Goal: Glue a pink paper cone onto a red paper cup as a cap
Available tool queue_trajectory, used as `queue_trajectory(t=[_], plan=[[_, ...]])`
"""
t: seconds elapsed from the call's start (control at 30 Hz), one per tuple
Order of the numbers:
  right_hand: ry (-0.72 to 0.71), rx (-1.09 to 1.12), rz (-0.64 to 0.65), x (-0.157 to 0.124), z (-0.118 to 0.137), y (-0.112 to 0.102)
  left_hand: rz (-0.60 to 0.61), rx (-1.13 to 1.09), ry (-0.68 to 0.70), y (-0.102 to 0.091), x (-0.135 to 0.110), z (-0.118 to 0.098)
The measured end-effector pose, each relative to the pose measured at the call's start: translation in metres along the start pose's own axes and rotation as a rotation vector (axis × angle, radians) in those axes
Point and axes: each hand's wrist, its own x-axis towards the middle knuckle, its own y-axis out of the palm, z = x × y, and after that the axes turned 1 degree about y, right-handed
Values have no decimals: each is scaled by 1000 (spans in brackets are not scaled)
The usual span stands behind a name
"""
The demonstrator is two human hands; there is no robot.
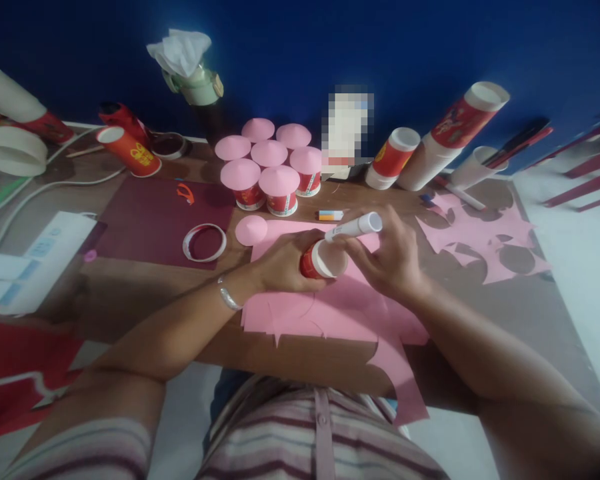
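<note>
My left hand [293,263] is wrapped round a small red paper cup [311,261], whose pale open end faces right and toward me. My right hand [393,257] grips a white glue stick [353,227] with faint print on it. The tube's lower end is at the cup's rim; whether it touches cannot be told. Both hands are above pink paper sheets [300,313]. Just left of them lies a loose pink paper cone [251,231]. Behind stand several red cups [281,202] topped with pink cones [279,180].
Pink paper scraps [485,233] with round cut-outs lie at right. A white tape roll [205,243] and orange scissors [185,193] are at left. Tall red-and-white cup stacks [450,127], a bottle [200,87] and a pen cup [473,170] line the blue wall.
</note>
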Motion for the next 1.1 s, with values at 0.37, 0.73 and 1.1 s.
queue_trajectory(t=[0.37, 0.73, 1.1], plan=[[16, 11, -39, 2, 2, -3, -20, 53, -33, 2, 0, 2], [-15, -43, -33, 1, -1, 1, 26, 71, 28, 3, 1, 1], [-4, -14, -48, 2, 1, 1, -40, 64, 22, 4, 0, 3]])
